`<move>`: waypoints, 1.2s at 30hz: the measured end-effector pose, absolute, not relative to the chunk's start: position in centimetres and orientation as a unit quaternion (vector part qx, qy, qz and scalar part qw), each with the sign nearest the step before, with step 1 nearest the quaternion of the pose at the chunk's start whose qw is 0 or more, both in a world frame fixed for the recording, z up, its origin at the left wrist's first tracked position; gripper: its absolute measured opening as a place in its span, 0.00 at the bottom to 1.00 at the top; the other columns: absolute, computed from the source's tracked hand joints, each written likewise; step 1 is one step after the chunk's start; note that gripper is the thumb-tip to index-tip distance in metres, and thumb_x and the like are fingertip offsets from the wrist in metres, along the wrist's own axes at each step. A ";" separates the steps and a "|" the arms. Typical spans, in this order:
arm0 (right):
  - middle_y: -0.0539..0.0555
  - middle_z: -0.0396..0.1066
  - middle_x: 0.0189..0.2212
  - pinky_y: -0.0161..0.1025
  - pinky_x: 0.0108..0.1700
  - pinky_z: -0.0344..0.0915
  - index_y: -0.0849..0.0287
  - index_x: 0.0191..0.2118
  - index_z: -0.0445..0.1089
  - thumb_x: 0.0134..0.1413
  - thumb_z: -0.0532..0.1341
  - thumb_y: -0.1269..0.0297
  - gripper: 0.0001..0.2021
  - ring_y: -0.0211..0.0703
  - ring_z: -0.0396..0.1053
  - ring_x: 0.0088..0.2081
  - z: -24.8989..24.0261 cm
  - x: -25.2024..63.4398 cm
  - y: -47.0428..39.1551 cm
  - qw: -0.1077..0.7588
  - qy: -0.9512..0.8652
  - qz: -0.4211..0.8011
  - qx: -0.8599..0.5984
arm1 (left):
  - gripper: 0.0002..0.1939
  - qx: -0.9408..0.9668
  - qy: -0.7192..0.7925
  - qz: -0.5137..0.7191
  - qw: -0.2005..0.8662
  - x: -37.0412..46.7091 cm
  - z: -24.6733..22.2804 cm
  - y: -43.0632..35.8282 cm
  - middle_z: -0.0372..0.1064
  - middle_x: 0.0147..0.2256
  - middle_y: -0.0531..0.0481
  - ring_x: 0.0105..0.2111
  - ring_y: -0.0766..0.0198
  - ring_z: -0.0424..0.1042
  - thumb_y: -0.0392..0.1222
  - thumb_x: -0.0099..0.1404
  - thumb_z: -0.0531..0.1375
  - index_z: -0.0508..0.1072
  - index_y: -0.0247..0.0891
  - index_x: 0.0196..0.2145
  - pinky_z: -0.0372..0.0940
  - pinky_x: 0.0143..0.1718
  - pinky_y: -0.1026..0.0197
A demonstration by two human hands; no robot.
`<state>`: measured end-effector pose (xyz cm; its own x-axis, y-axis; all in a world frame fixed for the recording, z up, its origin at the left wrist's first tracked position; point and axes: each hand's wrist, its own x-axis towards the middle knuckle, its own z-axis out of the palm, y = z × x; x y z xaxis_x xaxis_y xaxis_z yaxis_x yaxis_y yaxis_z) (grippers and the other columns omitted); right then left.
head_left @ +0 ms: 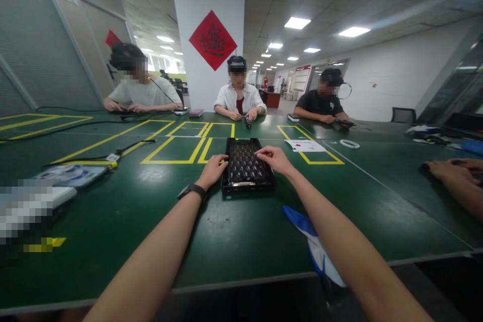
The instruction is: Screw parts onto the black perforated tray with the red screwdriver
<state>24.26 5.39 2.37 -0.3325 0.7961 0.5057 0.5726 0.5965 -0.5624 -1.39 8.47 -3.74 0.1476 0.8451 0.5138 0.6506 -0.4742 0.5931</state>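
A black rectangular tray [248, 186] lies on the green table in front of me. Rows of small, dark, shiny shapes fill its inside, and a pale metallic strip [238, 184] shows near its front edge. My left hand [213, 171], with a dark band on the wrist, holds the tray's left edge between curled fingers and thumb. Over the tray's right side, my right hand [277, 159] has its thumb and forefinger pinched together; whatever is between the fingertips is too small to make out.
A blue and white cloth item [317, 246] lies under my right forearm. Printed paper [305, 146] and a white ring [349, 144] are beyond, right. A bagged item [71, 173] with a cable sits left. Several people sit around; another person's hands [455, 173] rest at far right.
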 end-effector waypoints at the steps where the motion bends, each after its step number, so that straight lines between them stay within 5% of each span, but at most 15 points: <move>1: 0.57 0.72 0.32 0.35 0.37 0.61 0.63 0.35 0.71 0.52 0.53 0.58 0.15 0.39 0.67 0.33 2.3 24.9 5.7 0.405 -0.763 0.103 -0.494 | 0.14 0.741 0.490 0.450 0.088 -1.2 -3.3 8.1 0.65 0.45 0.46 0.48 0.60 0.62 0.41 0.57 0.53 0.71 0.38 0.40 0.55 0.52 0.56; 8: 0.64 0.71 0.28 0.39 0.32 0.60 0.64 0.23 0.69 0.41 0.61 0.59 0.11 0.50 0.69 0.32 -0.4 27.0 6.8 0.221 -0.658 0.121 -0.709 | 0.10 0.737 0.437 0.506 0.102 2.2 0.6 4.4 0.67 0.33 0.49 0.33 0.65 0.66 0.40 0.57 0.53 0.72 0.36 0.34 0.61 0.38 0.62; 14: 0.62 0.69 0.22 0.36 0.27 0.60 0.65 0.23 0.68 0.48 0.55 0.61 0.12 0.43 0.68 0.26 -0.7 26.2 7.6 0.306 -0.639 0.158 -0.688 | 0.13 0.781 0.396 0.455 0.160 4.3 1.5 2.8 0.61 0.20 0.54 0.21 0.69 0.58 0.47 0.56 0.55 0.73 0.35 0.32 0.53 0.23 0.66; 19: 0.55 0.70 0.27 0.30 0.20 0.57 0.64 0.39 0.66 0.57 0.41 0.57 0.21 0.31 0.62 0.19 0.8 24.3 7.0 0.434 -0.640 0.206 -0.600 | 0.15 0.785 0.377 0.431 0.237 4.5 1.2 2.8 0.65 0.22 0.53 0.21 0.70 0.59 0.50 0.55 0.57 0.73 0.34 0.31 0.53 0.23 0.67; 23: 0.52 0.71 0.26 0.28 0.18 0.56 0.62 0.35 0.66 0.49 0.54 0.49 0.19 0.29 0.60 0.17 1.6 20.8 4.9 0.559 -0.631 0.385 -0.376 | 0.17 0.772 0.364 0.437 0.284 4.3 0.8 3.3 0.68 0.25 0.52 0.24 0.70 0.63 0.51 0.52 0.60 0.72 0.33 0.31 0.57 0.26 0.67; 27: 0.48 0.65 0.15 0.29 0.19 0.59 0.62 0.24 0.64 0.41 0.61 0.51 0.16 0.30 0.59 0.15 1.0 18.3 3.2 0.594 -0.603 0.396 -0.355 | 0.17 0.764 0.367 0.424 0.319 4.2 0.3 3.8 0.69 0.24 0.52 0.22 0.70 0.63 0.48 0.47 0.63 0.72 0.32 0.30 0.58 0.25 0.67; 36: 0.48 0.65 0.20 0.27 0.19 0.59 0.60 0.31 0.66 0.49 0.54 0.49 0.17 0.28 0.57 0.17 0.8 18.2 3.0 0.597 -0.624 0.366 -0.347 | 0.12 0.772 0.335 0.400 0.364 4.0 -0.1 4.1 0.71 0.26 0.49 0.25 0.68 0.67 0.44 0.51 0.60 0.73 0.31 0.30 0.60 0.28 0.66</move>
